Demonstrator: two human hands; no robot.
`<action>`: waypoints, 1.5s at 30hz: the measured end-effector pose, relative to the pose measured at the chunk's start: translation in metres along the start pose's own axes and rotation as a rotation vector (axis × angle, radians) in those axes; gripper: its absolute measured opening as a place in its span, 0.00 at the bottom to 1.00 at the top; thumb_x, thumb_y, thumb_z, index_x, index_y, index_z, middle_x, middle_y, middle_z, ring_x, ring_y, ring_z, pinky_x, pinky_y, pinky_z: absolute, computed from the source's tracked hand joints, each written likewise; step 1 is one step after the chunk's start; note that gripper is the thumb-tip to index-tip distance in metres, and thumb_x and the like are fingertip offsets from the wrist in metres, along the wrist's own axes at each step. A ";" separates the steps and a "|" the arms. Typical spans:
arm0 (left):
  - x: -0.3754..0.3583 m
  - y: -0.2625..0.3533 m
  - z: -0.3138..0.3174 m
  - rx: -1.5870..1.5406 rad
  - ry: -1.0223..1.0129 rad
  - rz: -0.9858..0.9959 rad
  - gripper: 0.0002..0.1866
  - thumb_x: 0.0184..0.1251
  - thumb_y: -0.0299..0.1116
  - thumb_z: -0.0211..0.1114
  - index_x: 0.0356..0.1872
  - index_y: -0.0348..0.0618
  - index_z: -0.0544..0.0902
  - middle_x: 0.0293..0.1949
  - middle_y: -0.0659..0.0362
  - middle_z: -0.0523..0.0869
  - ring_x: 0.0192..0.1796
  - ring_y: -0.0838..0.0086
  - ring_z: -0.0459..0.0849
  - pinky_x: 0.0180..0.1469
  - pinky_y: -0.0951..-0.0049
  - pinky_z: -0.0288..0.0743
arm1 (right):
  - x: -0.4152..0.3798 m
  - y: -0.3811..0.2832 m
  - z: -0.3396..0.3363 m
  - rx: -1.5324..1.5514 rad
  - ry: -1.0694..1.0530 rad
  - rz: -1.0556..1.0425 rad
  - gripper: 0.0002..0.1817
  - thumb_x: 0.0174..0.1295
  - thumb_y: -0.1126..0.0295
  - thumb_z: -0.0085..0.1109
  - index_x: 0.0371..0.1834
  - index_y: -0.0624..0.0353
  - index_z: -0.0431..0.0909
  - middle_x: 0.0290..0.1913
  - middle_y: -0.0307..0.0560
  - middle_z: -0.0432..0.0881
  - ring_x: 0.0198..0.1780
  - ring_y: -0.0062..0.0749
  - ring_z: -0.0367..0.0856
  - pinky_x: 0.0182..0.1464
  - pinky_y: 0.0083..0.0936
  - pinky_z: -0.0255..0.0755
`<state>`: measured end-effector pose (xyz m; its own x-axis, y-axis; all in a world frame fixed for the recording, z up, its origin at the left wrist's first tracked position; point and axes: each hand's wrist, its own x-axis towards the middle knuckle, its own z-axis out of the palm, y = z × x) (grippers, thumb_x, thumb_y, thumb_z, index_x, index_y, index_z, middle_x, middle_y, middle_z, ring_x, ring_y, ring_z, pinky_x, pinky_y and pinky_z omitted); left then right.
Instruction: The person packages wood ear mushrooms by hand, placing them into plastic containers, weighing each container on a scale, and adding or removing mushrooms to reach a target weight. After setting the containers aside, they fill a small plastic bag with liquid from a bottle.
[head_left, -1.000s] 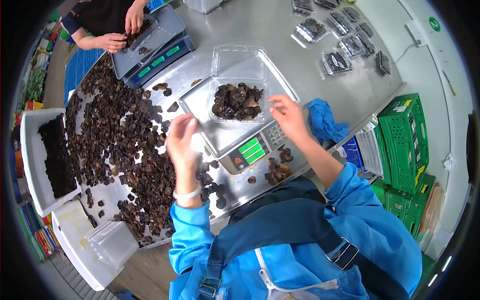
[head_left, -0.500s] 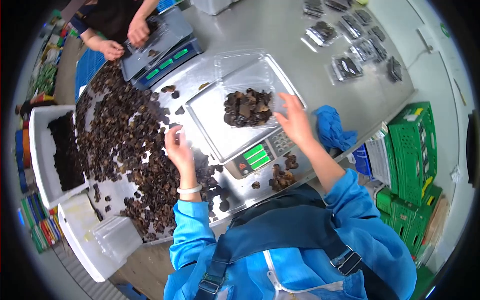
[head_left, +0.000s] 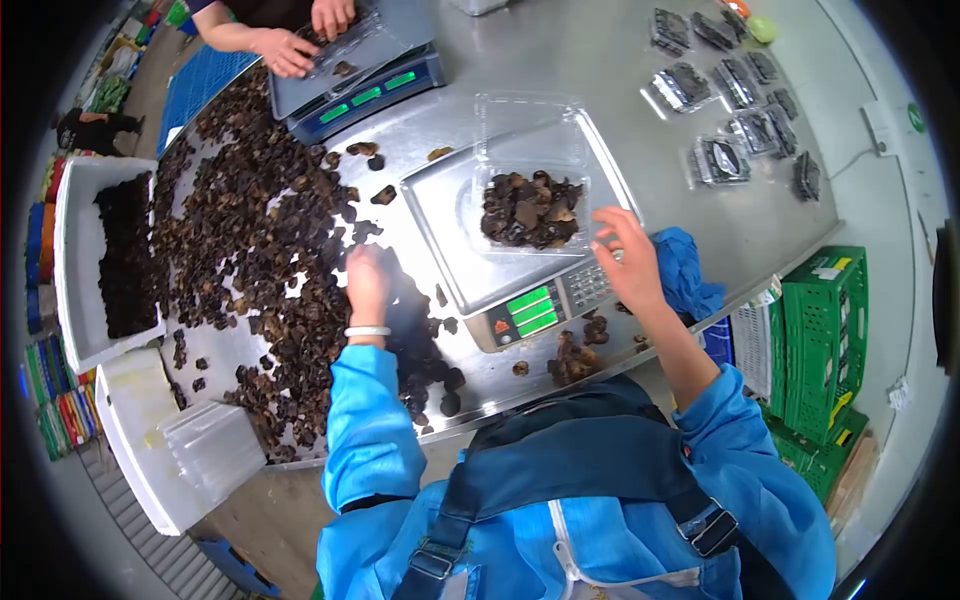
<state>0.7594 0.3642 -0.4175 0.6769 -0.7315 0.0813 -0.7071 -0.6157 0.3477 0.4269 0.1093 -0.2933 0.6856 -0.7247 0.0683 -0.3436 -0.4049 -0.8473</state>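
My left hand, a pale bangle on its wrist, is over the near right side of a broad pile of dark brown wood ear mushrooms. Motion blurs its fingers, so their grip cannot be made out. My right hand hovers open by the right edge of the scale's metal pan, fingers apart and nothing in them. On that pan sits a clear plastic box, lid folded back, with mushrooms heaped in its near half. The scale's green display faces me.
Another person's hands work at a second scale. A white foam box stands left, stacked clear lids or boxes nearer. Filled packs lie at the far right, a blue cloth and green crates closer.
My left hand has moved from beside the scale down onto the mushroom pile. My right hand has drawn slightly away from the box. The whole view has shifted a little.
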 end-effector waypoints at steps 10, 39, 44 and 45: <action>0.021 0.138 -0.081 -1.056 -0.049 -0.333 0.08 0.69 0.23 0.69 0.47 0.37 0.86 0.36 0.64 0.88 0.37 0.81 0.84 0.40 0.81 0.78 | -0.012 0.008 -0.006 0.033 0.016 0.034 0.17 0.61 0.81 0.61 0.54 0.59 0.78 0.59 0.45 0.77 0.46 0.33 0.83 0.44 0.26 0.81; 0.122 0.187 -0.030 -1.353 -0.189 -0.241 0.20 0.77 0.43 0.59 0.59 0.41 0.81 0.55 0.55 0.85 0.59 0.71 0.80 0.63 0.68 0.71 | -0.020 0.039 -0.020 0.239 -0.015 0.232 0.11 0.72 0.73 0.57 0.53 0.62 0.80 0.45 0.46 0.85 0.41 0.28 0.84 0.46 0.24 0.79; 0.042 0.169 -0.039 -0.474 0.011 0.185 0.36 0.54 0.22 0.68 0.69 0.41 0.71 0.69 0.51 0.70 0.59 0.64 0.81 0.64 0.64 0.73 | -0.008 0.034 0.008 0.830 -0.151 0.612 0.19 0.76 0.63 0.54 0.62 0.66 0.72 0.45 0.50 0.84 0.41 0.30 0.86 0.45 0.25 0.81; 0.025 0.176 -0.043 -0.585 -0.149 -0.119 0.37 0.58 0.25 0.68 0.71 0.39 0.67 0.63 0.48 0.75 0.55 0.65 0.84 0.60 0.66 0.77 | -0.007 0.032 0.013 0.903 -0.157 0.656 0.20 0.75 0.64 0.55 0.63 0.67 0.71 0.44 0.51 0.84 0.40 0.30 0.86 0.44 0.25 0.82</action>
<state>0.6612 0.2501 -0.3142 0.6784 -0.7269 -0.1067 -0.3706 -0.4640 0.8046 0.4197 0.1084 -0.3276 0.6381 -0.5455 -0.5434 -0.1206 0.6262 -0.7703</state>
